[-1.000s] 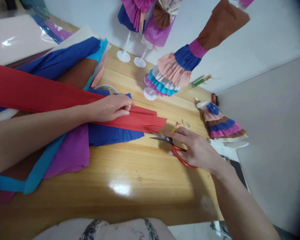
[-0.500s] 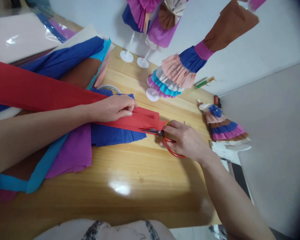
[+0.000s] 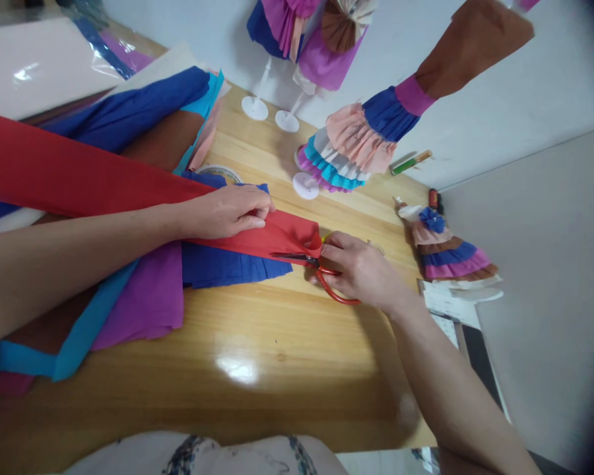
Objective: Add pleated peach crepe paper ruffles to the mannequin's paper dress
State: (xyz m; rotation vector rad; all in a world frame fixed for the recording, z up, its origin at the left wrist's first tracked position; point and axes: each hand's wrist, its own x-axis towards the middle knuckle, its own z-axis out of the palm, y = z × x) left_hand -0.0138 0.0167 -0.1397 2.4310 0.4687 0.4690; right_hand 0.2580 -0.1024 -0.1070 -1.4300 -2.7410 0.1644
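Observation:
A long folded red strip (image 3: 143, 181), which looks like crepe paper, runs from the left edge to mid-table. My left hand (image 3: 240, 210) presses on it near its right end, fingers curled and closed on the paper. In my right hand (image 3: 359, 267) is a pair of scissors (image 3: 334, 289) with red handles. Their dark blades lie along the near edge of the strip's end, where the paper curls up beside the hinge. Something small and yellow shows by the right fingers, mostly hidden. Beneath the strip lies a blue piece (image 3: 228, 267) of similar material.
Purple (image 3: 151, 303), turquoise and brown sheets pile up at left, beside a clear plastic package (image 3: 34, 66). Layered paper dresses on white stands (image 3: 305, 186) line the wall. A green-and-tan stick (image 3: 410, 162) and a smaller dress (image 3: 450, 251) lie at the right.
My right hand and the scissors have moved slightly left along the red strip's end. The cut end now curls up near the hinge. My left hand stays on the strip.

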